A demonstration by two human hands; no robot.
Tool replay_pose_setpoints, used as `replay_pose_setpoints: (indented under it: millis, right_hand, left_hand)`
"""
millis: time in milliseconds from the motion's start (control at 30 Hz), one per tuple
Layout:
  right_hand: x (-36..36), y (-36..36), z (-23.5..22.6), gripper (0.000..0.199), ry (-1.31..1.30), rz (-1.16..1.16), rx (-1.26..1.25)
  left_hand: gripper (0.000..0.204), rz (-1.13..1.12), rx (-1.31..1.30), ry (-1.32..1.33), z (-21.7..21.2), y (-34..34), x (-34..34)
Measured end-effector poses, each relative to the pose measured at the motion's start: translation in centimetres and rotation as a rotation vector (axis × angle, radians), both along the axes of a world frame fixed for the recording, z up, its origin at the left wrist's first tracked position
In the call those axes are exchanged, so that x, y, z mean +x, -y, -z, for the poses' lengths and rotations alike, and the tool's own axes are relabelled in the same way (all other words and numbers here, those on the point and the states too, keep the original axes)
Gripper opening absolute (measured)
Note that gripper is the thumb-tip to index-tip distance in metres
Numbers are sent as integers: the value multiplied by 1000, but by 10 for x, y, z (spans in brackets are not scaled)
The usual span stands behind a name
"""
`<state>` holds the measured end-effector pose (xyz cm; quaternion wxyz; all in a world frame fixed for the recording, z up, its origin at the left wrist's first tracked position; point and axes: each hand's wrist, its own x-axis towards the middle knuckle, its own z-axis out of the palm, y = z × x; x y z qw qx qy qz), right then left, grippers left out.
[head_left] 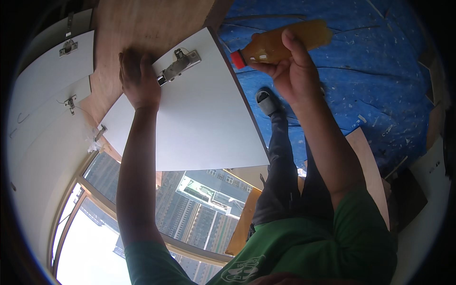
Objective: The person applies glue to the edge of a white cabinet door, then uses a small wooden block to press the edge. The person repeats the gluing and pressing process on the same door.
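Note:
My right hand grips a clear plastic bottle of orange-brown liquid. The bottle lies nearly level, its red cap to the left and my thumb laid along its upper side. A white panel with a dark edge stands at the left of my legs. My left hand rests at the panel's far left edge, fingers stretched over it toward a brown wooden board. Just right of those fingers, a metal cabinet hinge is fixed to the panel. A second hinge sits near its lower left corner.
White door panels with hinges stand on the left. Blue sheeting with scraps covers the floor, and my foot in a grey slipper is on it. A window lies below the panel. Wooden boards lean at right.

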<state>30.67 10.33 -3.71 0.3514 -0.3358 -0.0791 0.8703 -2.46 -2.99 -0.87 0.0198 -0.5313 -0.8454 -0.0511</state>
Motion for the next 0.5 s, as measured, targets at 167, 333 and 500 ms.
replay_pose_setpoints:
  millis: [167, 333, 500]
  right_hand:
    - [-1, 12, 0, 47, -32, 20, 49]
    - [12, 23, -7, 43, 21, -10, 129]
    - [0, 12, 0, 41, -35, 32, 166]
  left_hand:
    - [62, -26, 12, 27, 0, -1, -1]
    - [63, -38, 16, 40, 1, 0, -3]
    - [58, 27, -7, -9, 2, -1, -6]
